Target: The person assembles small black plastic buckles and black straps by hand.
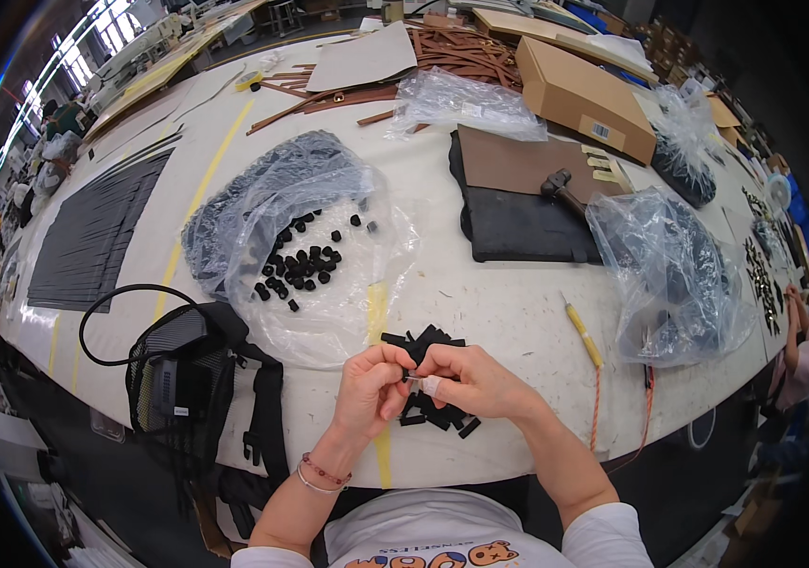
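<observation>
Both my hands meet near the front edge of the white table, fingertips touching. My left hand [369, 386] is closed in a pinch, palm side partly showing, with bracelets at the wrist. Facing it, my right hand [474, 381] is pinched too, with a pale wrap on one finger. Between the fingertips is something small and dark, too hidden to name. Short black strips [431, 338] lie in a pile under and around my hands. Beyond them, small black cylindrical pieces [302, 268] are scattered on a clear plastic bag [367, 241].
A black mesh bag [177, 369] with straps stands at left. Right of my hands lies a yellow-handled tool [582, 333] on an orange cord. Farther are a hammer [563, 192], a plastic-wrapped bundle [674, 284], black strips [97, 232], brown straps [466, 52] and a cardboard box [584, 95].
</observation>
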`<move>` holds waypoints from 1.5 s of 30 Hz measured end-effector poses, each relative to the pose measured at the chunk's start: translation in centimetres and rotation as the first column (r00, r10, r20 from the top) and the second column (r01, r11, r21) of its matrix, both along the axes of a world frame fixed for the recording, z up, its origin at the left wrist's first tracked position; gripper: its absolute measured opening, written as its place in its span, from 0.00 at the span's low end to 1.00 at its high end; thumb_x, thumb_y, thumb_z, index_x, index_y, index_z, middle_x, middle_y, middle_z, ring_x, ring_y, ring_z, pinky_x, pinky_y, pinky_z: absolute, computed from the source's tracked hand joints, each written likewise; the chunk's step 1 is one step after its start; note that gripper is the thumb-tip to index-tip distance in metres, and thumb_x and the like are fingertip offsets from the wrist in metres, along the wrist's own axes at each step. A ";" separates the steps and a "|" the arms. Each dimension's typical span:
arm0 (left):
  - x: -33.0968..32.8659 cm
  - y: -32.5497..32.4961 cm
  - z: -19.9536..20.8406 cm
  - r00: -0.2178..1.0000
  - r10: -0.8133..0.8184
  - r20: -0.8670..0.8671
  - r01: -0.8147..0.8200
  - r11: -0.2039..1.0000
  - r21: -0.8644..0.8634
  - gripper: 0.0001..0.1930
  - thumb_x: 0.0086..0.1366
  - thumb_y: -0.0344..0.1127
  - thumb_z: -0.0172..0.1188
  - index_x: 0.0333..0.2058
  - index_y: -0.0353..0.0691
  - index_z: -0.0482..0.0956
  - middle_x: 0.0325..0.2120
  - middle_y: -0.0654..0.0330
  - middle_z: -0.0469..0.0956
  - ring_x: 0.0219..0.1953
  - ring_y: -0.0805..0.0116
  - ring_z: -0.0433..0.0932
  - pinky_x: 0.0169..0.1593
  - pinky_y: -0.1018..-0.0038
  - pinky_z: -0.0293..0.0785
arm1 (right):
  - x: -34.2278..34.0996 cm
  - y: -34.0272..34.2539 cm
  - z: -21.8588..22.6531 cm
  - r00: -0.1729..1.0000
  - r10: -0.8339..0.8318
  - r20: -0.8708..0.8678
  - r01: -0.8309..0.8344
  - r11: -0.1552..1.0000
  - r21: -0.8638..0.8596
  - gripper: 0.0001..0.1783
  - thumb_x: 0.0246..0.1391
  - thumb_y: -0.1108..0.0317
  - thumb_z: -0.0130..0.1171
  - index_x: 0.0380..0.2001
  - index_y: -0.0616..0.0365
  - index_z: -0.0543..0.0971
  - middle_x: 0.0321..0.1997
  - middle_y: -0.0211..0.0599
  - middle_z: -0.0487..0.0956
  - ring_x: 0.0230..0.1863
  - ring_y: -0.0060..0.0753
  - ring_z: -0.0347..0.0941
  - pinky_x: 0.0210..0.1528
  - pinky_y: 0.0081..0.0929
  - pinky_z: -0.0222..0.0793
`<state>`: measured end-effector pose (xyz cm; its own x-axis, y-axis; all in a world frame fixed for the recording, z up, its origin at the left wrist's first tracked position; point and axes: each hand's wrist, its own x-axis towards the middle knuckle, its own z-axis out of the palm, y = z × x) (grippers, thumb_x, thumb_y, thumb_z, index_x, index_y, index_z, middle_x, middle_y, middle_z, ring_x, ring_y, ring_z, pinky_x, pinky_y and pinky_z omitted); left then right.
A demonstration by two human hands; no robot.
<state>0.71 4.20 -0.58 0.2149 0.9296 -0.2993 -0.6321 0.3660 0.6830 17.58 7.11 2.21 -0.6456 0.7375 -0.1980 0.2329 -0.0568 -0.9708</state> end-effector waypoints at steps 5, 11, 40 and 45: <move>0.2 -0.1 0.0 0.999 -0.031 0.024 0.031 0.999 -0.031 0.08 0.52 0.21 0.43 0.27 0.34 0.71 0.12 0.60 0.70 0.04 0.81 0.58 0.08 0.86 0.53 | 0.4 0.1 0.2 0.999 0.031 0.019 -0.033 0.989 0.144 0.06 0.46 0.72 0.48 0.27 0.63 0.70 0.18 0.34 0.73 0.18 0.22 0.68 0.22 0.21 0.63; 0.6 -0.4 0.4 0.986 -0.036 -0.162 0.043 0.998 0.037 0.08 0.51 0.21 0.42 0.26 0.34 0.71 0.13 0.58 0.71 0.04 0.81 0.57 0.07 0.86 0.52 | 1.2 0.5 0.4 0.988 0.079 0.134 -0.104 0.975 0.195 0.06 0.47 0.71 0.50 0.28 0.63 0.72 0.19 0.31 0.73 0.20 0.19 0.69 0.24 0.17 0.64; 1.0 -0.5 0.5 0.956 0.055 -0.290 -0.018 0.991 0.129 0.06 0.53 0.22 0.43 0.26 0.31 0.70 0.15 0.58 0.73 0.08 0.80 0.65 0.11 0.86 0.61 | 0.0 -0.5 0.4 0.961 -0.080 0.264 -0.056 0.881 0.471 0.03 0.46 0.73 0.50 0.25 0.61 0.72 0.15 0.34 0.72 0.17 0.27 0.69 0.20 0.22 0.62; 2.4 -1.1 0.2 0.674 0.466 -0.573 -0.140 0.842 0.521 0.04 0.56 0.21 0.46 0.30 0.28 0.68 0.19 0.58 0.74 0.16 0.79 0.73 0.20 0.83 0.72 | -1.8 -1.7 -0.3 0.885 -0.388 0.257 0.103 0.703 0.703 0.01 0.45 0.75 0.49 0.25 0.59 0.71 0.17 0.37 0.73 0.18 0.38 0.71 0.18 0.29 0.63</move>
